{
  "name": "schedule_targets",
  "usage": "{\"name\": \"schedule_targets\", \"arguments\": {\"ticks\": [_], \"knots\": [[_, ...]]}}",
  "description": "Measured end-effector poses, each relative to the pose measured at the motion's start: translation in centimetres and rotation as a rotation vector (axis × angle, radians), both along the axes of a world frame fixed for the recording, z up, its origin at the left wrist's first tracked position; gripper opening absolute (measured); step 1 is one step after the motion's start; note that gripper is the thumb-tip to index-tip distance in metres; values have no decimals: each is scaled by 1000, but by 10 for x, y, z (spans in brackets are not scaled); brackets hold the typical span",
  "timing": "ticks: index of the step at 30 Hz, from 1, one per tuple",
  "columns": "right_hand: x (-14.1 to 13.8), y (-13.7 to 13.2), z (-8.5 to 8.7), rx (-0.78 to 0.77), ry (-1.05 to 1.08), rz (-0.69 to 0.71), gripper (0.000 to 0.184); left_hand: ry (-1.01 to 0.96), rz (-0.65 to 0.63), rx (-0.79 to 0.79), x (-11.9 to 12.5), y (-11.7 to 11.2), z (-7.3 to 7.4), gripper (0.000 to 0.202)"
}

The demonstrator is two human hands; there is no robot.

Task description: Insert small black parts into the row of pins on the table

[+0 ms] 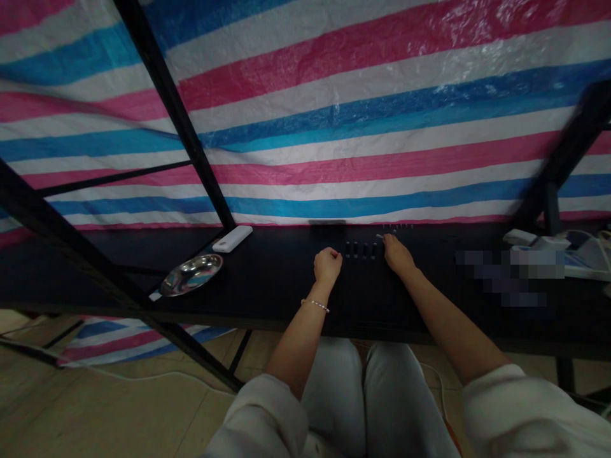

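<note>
My left hand (327,264) rests on the dark table (267,280) curled into a fist; what it holds, if anything, is hidden. A bead bracelet sits on that wrist. My right hand (395,252) lies just to the right, fingers pinched on a small pale piece (380,236) at its tips. Between the two hands stands a short row of small dark upright parts (361,249). More tiny dark parts (398,225) line up behind my right hand, near the table's back edge.
A shiny metal dish (191,275) and a white box-like device (232,238) sit on the table at the left. Pale equipment (568,251) stands at the right. Black frame bars (176,114) cross a striped pink, blue and white tarp (363,108) behind.
</note>
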State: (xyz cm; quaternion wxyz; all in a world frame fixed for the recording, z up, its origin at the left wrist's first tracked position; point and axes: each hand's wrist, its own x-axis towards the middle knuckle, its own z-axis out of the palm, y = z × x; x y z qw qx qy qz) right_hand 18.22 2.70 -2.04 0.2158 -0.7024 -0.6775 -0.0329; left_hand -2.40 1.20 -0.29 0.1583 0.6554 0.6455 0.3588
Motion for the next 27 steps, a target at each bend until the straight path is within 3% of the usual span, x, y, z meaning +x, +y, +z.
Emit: {"name": "schedule_targets", "arguments": {"ticks": [8,15,23,27], "knots": [[-1,-5,3,5,77,-47,28,-46,-5,128,1,2,-1,15],[-3,-25,15,261,191,-40,32,-24,-235,295,8,-12,5,24],[-34,-52,20,404,147,306,31,-2,-534,334,21,-29,7,36],[-40,-52,14,430,74,406,30,-65,-558,301,23,-24,1,28]]}}
